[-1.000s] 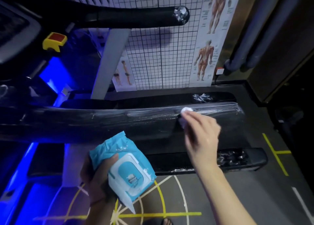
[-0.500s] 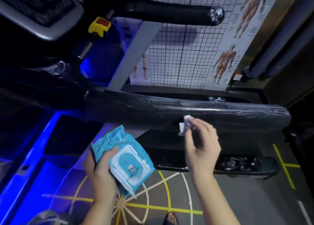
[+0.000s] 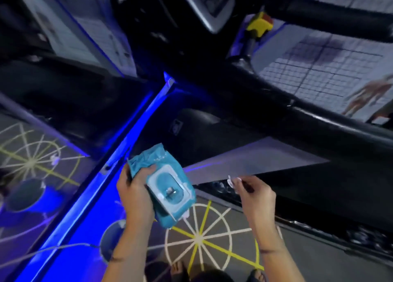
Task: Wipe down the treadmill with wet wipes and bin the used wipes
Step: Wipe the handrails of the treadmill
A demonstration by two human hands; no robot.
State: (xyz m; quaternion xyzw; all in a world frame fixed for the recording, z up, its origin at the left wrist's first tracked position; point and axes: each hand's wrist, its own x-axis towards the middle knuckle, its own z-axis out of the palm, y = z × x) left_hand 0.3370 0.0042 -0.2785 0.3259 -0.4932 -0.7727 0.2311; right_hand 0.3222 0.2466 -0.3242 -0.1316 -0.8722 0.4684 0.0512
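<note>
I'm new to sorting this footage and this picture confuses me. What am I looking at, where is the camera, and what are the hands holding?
No robot here: a person wears one wide-angle camera on the head, looking forward and down, so you see their own arms from above. The left hand grips a blue pack of wet wipes, flap lid up. The right hand pinches a small white wipe, blurred. The dark bars above are the treadmill, with its grey console and a yellow piece beside it. Below is the floor, painted with yellow and white wheel lines, and a blue light strip.
</note>
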